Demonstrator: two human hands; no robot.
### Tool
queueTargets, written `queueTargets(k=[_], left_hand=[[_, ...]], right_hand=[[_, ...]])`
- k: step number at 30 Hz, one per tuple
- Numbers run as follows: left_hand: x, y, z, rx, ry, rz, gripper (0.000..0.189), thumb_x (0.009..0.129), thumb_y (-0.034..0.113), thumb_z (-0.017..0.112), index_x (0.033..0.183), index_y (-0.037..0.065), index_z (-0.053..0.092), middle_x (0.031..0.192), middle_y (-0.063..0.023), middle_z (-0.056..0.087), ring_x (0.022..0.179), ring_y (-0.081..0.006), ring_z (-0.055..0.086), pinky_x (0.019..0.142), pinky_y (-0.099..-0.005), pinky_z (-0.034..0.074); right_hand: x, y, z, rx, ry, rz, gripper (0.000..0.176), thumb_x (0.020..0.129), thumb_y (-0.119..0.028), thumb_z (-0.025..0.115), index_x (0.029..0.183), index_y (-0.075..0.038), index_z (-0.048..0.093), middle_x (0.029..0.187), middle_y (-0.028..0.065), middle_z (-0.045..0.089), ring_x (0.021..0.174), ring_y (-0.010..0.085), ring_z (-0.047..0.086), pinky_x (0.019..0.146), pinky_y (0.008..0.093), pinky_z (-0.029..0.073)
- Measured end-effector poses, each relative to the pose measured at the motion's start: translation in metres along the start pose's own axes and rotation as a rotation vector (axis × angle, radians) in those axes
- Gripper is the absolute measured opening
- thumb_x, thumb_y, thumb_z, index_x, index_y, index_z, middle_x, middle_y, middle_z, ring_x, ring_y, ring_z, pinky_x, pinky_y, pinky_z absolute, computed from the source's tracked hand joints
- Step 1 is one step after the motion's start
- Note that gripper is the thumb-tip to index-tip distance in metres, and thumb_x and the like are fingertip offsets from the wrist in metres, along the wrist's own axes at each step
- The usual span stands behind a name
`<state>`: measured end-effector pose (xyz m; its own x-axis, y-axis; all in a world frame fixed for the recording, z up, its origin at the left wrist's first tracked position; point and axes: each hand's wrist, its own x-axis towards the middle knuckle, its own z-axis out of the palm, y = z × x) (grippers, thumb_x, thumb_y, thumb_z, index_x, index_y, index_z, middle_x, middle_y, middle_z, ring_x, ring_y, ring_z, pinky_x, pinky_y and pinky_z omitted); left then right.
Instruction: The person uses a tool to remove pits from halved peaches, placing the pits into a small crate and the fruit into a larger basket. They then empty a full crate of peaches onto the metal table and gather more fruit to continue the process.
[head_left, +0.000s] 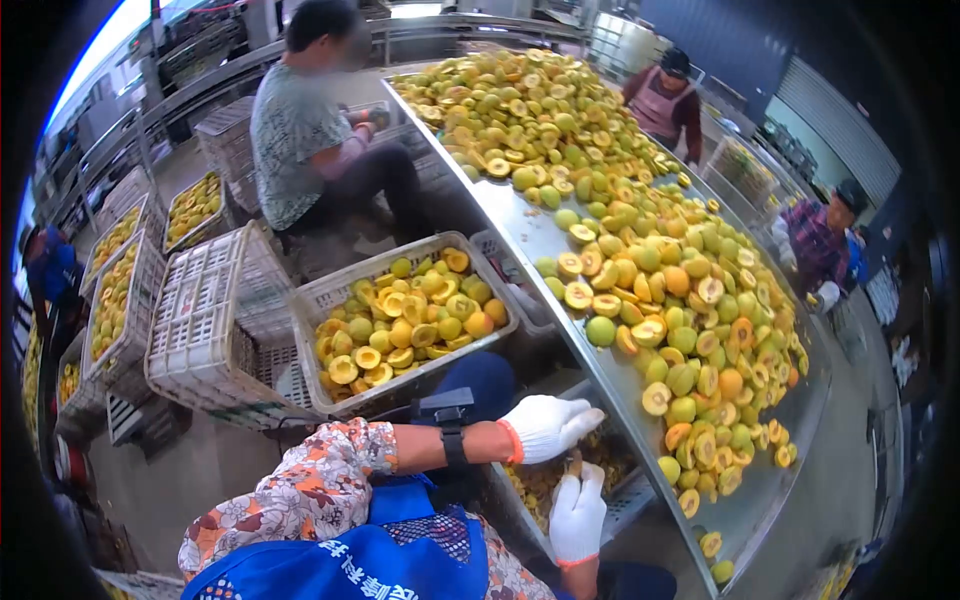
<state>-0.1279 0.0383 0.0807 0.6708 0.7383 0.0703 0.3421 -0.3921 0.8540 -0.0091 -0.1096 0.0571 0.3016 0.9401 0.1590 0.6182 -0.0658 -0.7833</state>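
My left hand point(550, 428), in a white glove with an orange cuff, is closed, its fingers pressed together over a crate; what it holds, if anything, I cannot make out. Just below it, my right hand point(578, 515), gloved alike, pinches around a small brownish piece point(574, 463) at its fingertips, too small to name. Beneath both hands stands a crate point(632, 500) with brown bits inside, perhaps pits. The sloping metal table point(625, 385) beside my hands carries a large heap of whole and halved yellow-green apricots point(690, 290).
A crate of apricot halves point(400, 325) stands at my left, next to a tipped white crate point(200, 310). More filled crates point(118, 295) are farther left. One person point(310, 130) sits at the table's left side; two others point(668, 100) work across it. The metal edge runs close to my hands.
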Motion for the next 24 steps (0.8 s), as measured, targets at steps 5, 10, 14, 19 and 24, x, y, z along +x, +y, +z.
queueTargets(k=[5, 10, 14, 19, 24], left_hand=[[0.013, -0.009, -0.012, -0.007, -0.392, -0.22, 0.093, 0.099, 0.076, 0.027, 0.109, -0.004, 0.071, 0.104, -0.0242, 0.073, 0.105, -0.0429, 0.067, 0.095, -0.0477, 0.048], [0.001, -0.033, 0.023, -0.415, -0.085, 0.042, 0.056, 0.105, 0.052, 0.047, 0.131, 0.004, 0.06, 0.105, -0.0129, 0.071, 0.095, -0.0269, 0.069, 0.093, -0.0388, 0.052], [-0.011, -0.024, 0.049, -0.277, 0.417, 0.265, 0.045, 0.099, 0.038, 0.059, 0.131, 0.006, 0.059, 0.11, -0.0172, 0.071, 0.101, -0.0357, 0.07, 0.093, -0.0444, 0.052], [0.009, -0.038, 0.024, -0.329, -0.263, 0.03, 0.031, 0.099, 0.034, 0.054, 0.107, 0.007, 0.068, 0.096, -0.0179, 0.073, 0.095, -0.0377, 0.069, 0.086, -0.0442, 0.053], [-0.002, -0.026, 0.029, -0.161, -0.192, 0.0, 0.03, 0.1, 0.033, 0.056, 0.113, 0.007, 0.065, 0.098, -0.016, 0.072, 0.098, -0.0349, 0.068, 0.087, -0.0423, 0.052]], right_hand=[[-0.015, -0.024, -0.001, -0.067, -0.143, 0.131, 0.032, 0.105, -0.023, 0.047, 0.128, -0.002, 0.052, 0.105, 0.0349, 0.064, 0.104, 0.0566, 0.059, 0.083, 0.0577, 0.045], [-0.003, -0.011, -0.012, 0.585, -0.141, 0.564, 0.02, 0.105, -0.031, 0.055, 0.114, -0.013, 0.053, 0.08, 0.0046, 0.055, 0.058, 0.0155, 0.052, 0.049, 0.0321, 0.045], [-0.008, 0.084, 0.007, 0.723, -0.228, 0.411, 0.028, 0.108, -0.046, 0.047, 0.107, -0.018, 0.049, 0.069, 0.0008, 0.05, 0.039, 0.012, 0.034, 0.036, 0.0273, 0.028], [-0.006, 0.034, -0.024, 1.389, -0.436, 1.053, 0.046, 0.105, -0.057, 0.047, 0.091, -0.013, 0.053, 0.06, -0.0022, 0.044, 0.036, 0.0115, 0.031, 0.033, 0.0279, 0.022], [-0.008, 0.054, -0.003, -0.157, -0.152, -0.272, 0.039, 0.104, -0.04, 0.052, 0.112, -0.002, 0.058, 0.09, 0.0192, 0.057, 0.075, 0.0336, 0.056, 0.066, 0.0454, 0.047]])
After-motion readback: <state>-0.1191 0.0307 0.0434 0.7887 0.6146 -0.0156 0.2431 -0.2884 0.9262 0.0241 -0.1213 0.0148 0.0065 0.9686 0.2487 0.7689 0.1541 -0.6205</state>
